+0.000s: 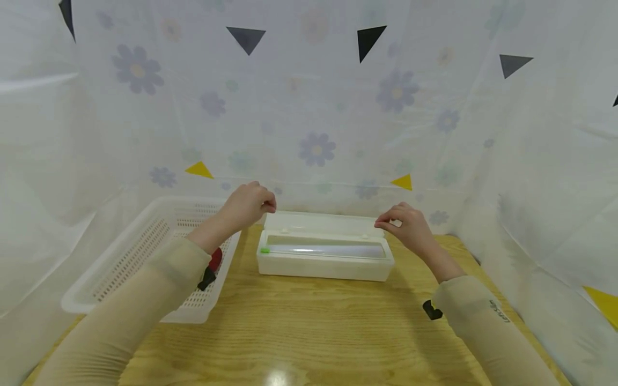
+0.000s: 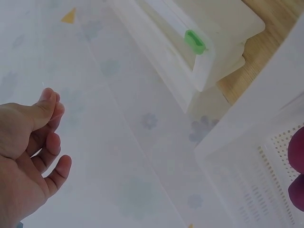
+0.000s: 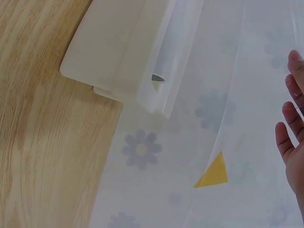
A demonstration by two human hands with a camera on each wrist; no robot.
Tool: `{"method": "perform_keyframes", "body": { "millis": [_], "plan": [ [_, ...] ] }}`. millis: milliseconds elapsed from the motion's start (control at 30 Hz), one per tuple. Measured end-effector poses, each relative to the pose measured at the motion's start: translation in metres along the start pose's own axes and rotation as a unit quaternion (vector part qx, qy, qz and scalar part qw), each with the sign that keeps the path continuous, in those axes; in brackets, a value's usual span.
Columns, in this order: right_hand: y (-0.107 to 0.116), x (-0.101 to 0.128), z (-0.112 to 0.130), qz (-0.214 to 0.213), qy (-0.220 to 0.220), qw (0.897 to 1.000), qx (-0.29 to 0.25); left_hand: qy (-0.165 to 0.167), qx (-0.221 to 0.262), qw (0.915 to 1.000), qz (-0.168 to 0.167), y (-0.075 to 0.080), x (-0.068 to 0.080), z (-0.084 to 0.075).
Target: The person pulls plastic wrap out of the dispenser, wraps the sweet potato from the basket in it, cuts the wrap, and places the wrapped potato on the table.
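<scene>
A white plastic film dispenser box (image 1: 323, 262) lies across the wooden table (image 1: 309, 327), lid tipped back, with a shiny roll inside and a green slider (image 1: 264, 250) at its left end. My left hand (image 1: 266, 206) hovers over the lid's far left corner. Thumb and forefinger are pressed together there, seemingly on a thin clear film. My right hand (image 1: 384, 224) does the same over the far right corner. In the left wrist view the left hand (image 2: 47, 107) pinches, away from the box (image 2: 223, 42). The right wrist view shows right-hand fingers (image 3: 290, 114), a clear sheet edge and the box (image 3: 118, 47).
A white perforated basket (image 1: 140, 252) stands left of the box, with a red object (image 1: 215, 258) partly hidden by my left forearm. White flowered sheeting (image 1: 314, 134) with coloured triangles walls in the back and both sides. The basket rim (image 2: 251, 142) lies close to the box.
</scene>
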State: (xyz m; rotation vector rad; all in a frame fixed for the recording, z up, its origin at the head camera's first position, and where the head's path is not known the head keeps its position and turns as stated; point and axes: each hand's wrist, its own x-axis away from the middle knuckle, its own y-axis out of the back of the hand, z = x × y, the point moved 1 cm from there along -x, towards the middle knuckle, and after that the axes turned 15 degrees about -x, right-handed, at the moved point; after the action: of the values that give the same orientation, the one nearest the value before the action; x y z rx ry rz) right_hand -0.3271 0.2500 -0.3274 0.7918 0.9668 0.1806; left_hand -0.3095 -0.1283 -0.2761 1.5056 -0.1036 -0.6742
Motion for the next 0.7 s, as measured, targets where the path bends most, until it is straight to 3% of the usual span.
{"method": "perform_keyframes", "body": {
  "millis": [400, 700],
  "plan": [
    [0.006, -0.002, 0.006, 0.009, -0.015, 1.0, -0.003, -0.009, 0.001, 0.9999, -0.009, 0.008, -0.003, 0.0],
    [0.009, -0.004, 0.008, 0.001, 0.0, 1.0, -0.001, 0.001, 0.001, 1.0, -0.003, 0.012, -0.005, 0.001]
  ]
}}
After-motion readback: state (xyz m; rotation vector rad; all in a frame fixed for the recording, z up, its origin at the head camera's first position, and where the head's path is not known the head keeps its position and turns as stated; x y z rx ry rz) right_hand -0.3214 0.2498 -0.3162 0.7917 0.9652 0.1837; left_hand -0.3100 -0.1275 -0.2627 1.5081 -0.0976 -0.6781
